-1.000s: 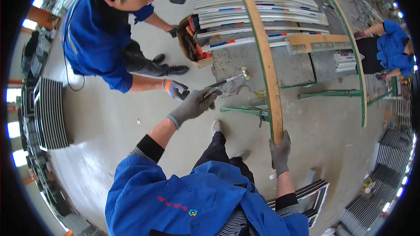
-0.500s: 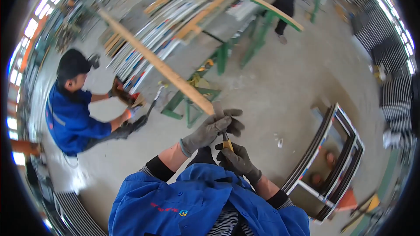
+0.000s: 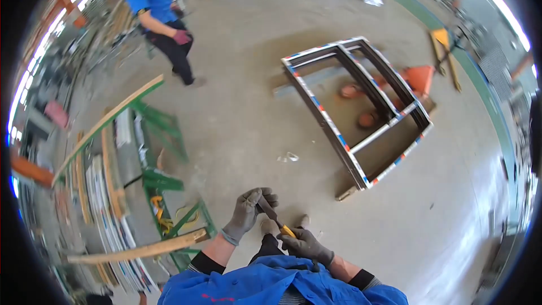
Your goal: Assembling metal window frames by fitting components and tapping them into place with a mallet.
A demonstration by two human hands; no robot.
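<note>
Left: green metal trestle topped with pale timber (image 3: 164, 245). Centre: grey-gloved left hand (image 3: 246, 211), fingers curled at the blade of a yellow-handled, flat-bladed tool (image 3: 270, 212); grey-gloved right hand (image 3: 307, 246), a second ago on the timber, now gripping the handle, so the tool occupies both. Right: dark rectangular frame (image 3: 324, 118).

Gray-gloved left hand (image 3: 247, 211) farther forward, right hand (image 3: 308, 247) closer in, both curled, forearms (image 3: 219, 250) angled inward

Matt cloth gloves (image 3: 244, 214) met a dull metal blade (image 3: 268, 209) with a smooth, plastic-looking handle (image 3: 288, 231) above a glossy floor (image 3: 451, 214), where bare wood showed on a beam (image 3: 141, 249) and green paint coated a metal trestle (image 3: 161, 181).
</note>
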